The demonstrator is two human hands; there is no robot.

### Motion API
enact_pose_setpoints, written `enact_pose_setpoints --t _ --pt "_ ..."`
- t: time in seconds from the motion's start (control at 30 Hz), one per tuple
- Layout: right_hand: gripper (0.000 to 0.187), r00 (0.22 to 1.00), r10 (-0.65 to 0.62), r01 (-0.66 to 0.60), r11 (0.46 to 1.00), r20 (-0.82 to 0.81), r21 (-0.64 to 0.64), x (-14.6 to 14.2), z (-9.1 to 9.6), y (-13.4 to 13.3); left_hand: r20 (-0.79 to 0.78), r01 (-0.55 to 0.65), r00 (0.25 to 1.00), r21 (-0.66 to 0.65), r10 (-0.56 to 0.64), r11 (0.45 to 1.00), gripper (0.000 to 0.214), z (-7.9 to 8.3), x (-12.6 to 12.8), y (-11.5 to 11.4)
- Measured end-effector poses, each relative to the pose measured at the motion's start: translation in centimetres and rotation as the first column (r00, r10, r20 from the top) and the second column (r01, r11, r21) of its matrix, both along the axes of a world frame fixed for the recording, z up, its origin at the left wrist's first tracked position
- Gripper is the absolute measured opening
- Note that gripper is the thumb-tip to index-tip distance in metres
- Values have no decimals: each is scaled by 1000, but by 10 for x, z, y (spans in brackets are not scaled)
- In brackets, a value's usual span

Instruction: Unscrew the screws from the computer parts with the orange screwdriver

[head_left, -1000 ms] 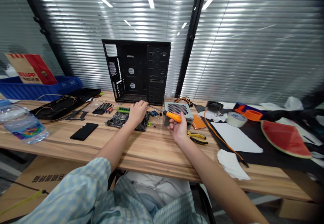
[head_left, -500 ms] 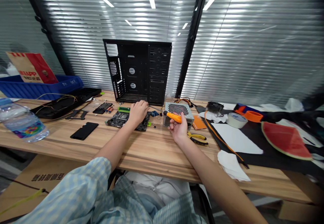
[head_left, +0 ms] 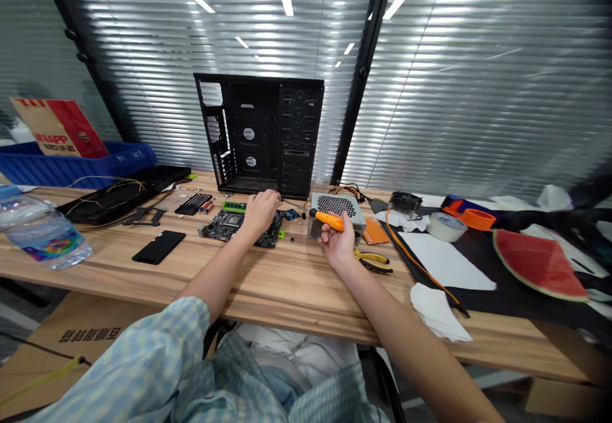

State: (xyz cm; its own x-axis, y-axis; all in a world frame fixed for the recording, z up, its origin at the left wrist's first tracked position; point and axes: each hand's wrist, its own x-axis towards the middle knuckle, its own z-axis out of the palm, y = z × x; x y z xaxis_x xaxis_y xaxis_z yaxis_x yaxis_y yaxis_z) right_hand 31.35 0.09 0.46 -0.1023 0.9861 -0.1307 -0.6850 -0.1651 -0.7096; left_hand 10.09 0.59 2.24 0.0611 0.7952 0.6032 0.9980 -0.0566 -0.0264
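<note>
My right hand point(head_left: 338, 239) is closed around the orange handle of a screwdriver point(head_left: 329, 219), in front of the grey power supply point(head_left: 336, 203). The screwdriver's thin shaft points left. Its tip reaches the pinched fingertips of my left hand point(head_left: 261, 211); whatever lies between them is too small to make out. Below my left hand a dark motherboard point(head_left: 220, 226) lies flat, partly covered by the hand and wrist. A green memory stick point(head_left: 234, 206) shows along its back edge. Yellow-handled pliers point(head_left: 375, 261) lie beside my right wrist.
An open black computer case point(head_left: 261, 136) stands behind the motherboard. To the left are a black phone-like slab point(head_left: 159, 247), a water bottle point(head_left: 45, 235) and a blue bin point(head_left: 95, 166). Rightward lie a fan point(head_left: 405, 202), tape roll point(head_left: 447, 227), paper point(head_left: 444, 260) and watermelon-shaped piece point(head_left: 538, 263).
</note>
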Motion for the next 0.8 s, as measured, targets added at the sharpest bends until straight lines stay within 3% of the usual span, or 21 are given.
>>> enact_pose_setpoints --t 0.8 --pt "51 1000 -18 18 1000 19 -2 0 3 -1 -54 27 998 -28 -28 999 17 1 -3 0"
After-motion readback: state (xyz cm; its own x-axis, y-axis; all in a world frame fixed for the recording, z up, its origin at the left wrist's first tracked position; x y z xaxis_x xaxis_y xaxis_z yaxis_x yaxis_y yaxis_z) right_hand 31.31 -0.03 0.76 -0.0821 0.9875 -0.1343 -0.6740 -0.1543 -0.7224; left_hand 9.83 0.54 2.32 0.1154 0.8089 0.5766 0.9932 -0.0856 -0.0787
